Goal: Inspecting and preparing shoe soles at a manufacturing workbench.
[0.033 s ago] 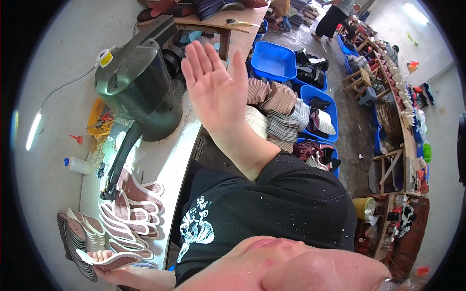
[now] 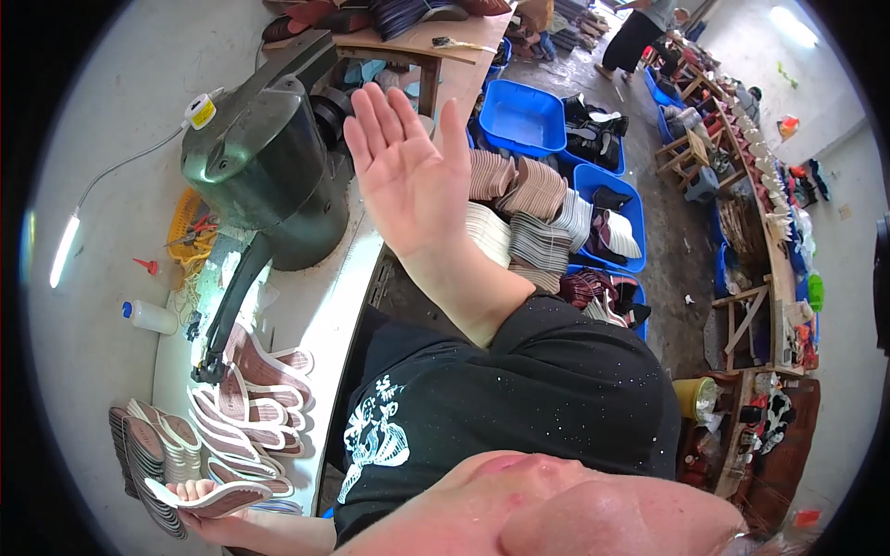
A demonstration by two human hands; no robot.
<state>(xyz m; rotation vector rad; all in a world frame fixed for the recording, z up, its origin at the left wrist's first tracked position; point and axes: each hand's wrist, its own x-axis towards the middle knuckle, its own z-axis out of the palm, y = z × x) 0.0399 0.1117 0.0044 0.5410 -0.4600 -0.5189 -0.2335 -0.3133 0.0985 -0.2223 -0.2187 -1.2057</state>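
Note:
My right hand [image 2: 411, 171] is raised beside the dark green machine [image 2: 264, 157], palm up to view, fingers stretched and thumb apart. Nothing is in it. At the lower left, my left hand [image 2: 199, 505] grips an insole [image 2: 227, 499] with a pinkish-brown face and a white edge. The fingers wrap over its rim. Several similar white-edged insoles [image 2: 246, 417] lie overlapped on the white worktable [image 2: 320, 324], just beyond that hand. Stacked grey and brown insoles [image 2: 139, 454] stand against its other side, near the wall.
Blue tubs [image 2: 522, 116] and stacks of striped insoles [image 2: 538, 243] stand right of the table. A yellow basket [image 2: 185, 222] of tools and a white bottle [image 2: 148, 317] are by the wall. A lit lamp [image 2: 65, 250] hangs there. Another person [image 2: 638, 37] stands far off.
My right hand has shifted very slightly left and down. My left hand and the insole in it have stayed in place.

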